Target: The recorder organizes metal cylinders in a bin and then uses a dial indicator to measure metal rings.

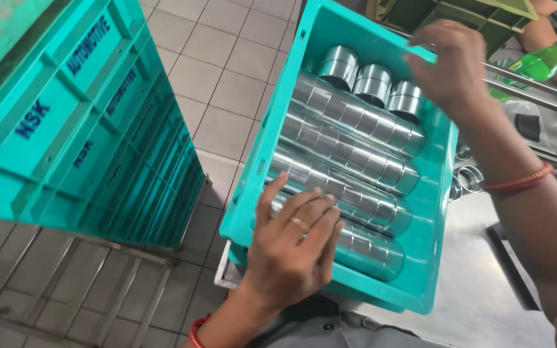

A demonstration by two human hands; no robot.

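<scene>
Your left hand [291,248] lies flat, fingers spread, on the steel rings [349,161] stacked in rows inside the teal crate [433,245]. Your right hand [449,64] pinches the crate's far rim, beyond the rings.

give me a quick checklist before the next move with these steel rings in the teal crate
1. Left hand flat on the lying ring rows: ok.
2. Right hand at the far rim of the teal crate, gripping nothing visible: ok.
3. Rows packed side by side, none slipped out: ok.
4. Three upright rings at the far end, untilted: ok.
5. Crate fully supported underneath: cannot tell.
6. Stacked crates at left apart from it: ok.
</scene>
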